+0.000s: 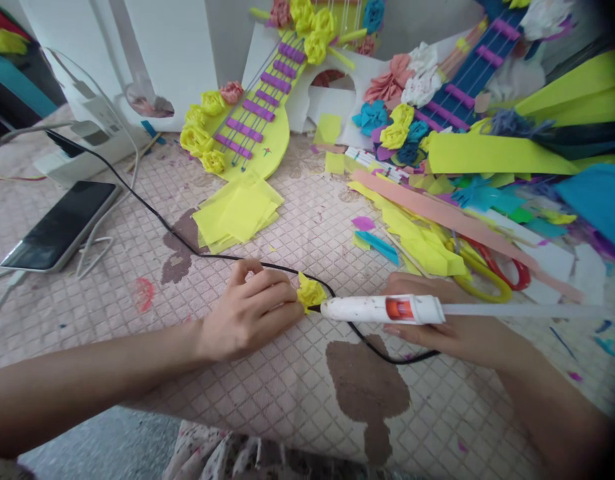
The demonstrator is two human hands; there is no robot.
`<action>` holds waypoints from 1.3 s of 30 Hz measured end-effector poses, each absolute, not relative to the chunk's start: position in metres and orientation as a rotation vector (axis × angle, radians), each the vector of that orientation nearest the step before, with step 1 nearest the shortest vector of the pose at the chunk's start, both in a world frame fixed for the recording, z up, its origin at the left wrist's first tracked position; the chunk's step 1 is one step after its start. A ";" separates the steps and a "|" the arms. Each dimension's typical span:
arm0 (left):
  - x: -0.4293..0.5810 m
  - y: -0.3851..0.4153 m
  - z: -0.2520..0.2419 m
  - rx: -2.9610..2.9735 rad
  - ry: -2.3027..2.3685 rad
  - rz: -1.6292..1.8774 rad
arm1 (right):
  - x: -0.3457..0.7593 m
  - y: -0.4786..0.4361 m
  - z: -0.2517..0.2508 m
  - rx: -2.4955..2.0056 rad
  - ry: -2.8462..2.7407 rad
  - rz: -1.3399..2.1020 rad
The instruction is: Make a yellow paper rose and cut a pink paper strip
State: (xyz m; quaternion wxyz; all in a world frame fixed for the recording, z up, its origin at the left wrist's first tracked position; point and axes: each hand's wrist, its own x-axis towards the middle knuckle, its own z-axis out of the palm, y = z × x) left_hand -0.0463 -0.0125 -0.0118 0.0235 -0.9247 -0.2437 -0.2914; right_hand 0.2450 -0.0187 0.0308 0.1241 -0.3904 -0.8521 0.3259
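Observation:
Between the fingertips of my left hand (255,307) is a small yellow paper flower (311,292), its petals crumpled. My right hand (437,313) is wrapped round a white hot glue gun (357,309), its orange part facing up and a clear glue stick (517,311) sticking out behind. The gun's dark nozzle points left and meets the flower's lower edge; whether glue is coming out cannot be seen. Above my left hand lies a stack of yellow paper squares (237,208).
A black cord (157,213) runs from the power strip (82,157) past both hands. At left lies a phone (62,227). Behind stand a yellow paper guitar (260,120) and a blue one (462,73) with flowers. Scissors (487,277) and paper strips (467,227) are at right.

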 end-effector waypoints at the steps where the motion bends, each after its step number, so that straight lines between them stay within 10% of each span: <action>1: -0.046 -0.012 -0.011 -2.864 -0.757 -0.897 | 0.245 -0.019 0.031 -1.154 -2.485 0.952; 39: -0.041 -0.009 -0.014 -2.999 -0.987 -0.995 | 0.242 -0.018 0.033 -1.224 -2.467 0.915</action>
